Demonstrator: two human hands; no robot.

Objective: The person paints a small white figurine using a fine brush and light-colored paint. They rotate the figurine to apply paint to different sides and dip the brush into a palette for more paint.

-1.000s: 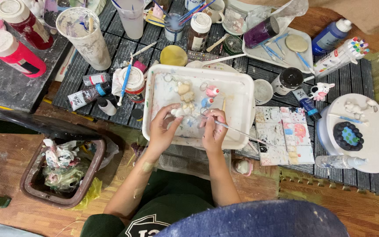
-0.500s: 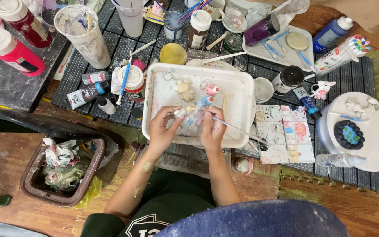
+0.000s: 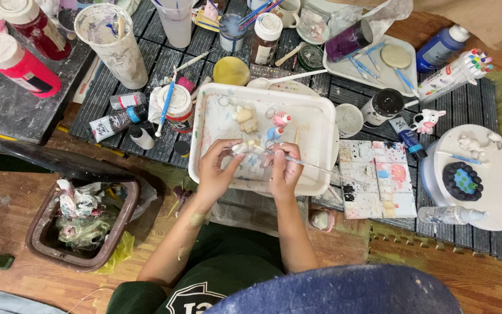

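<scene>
Over the near half of a white plastic tray (image 3: 315, 116), my left hand (image 3: 216, 168) pinches a small pale figurine (image 3: 244, 146) between thumb and fingers. My right hand (image 3: 286, 170) holds a thin paintbrush (image 3: 321, 167), handle pointing right and tip touching the figurine. A beige bear figurine (image 3: 247, 118) and a pink pig figurine (image 3: 279, 122) lie further back in the tray.
Paint bottles, cups and brush jars crowd the dark slatted table (image 3: 344, 93) behind the tray. A stained paint palette (image 3: 376, 177) sits right of it, then a round white stand (image 3: 495, 186) with a dark blue piece. A brown waste bin (image 3: 82, 224) stands at lower left.
Both hands stay over the tray's near edge, shifted slightly. The brush tip keeps working on the small figurine.
</scene>
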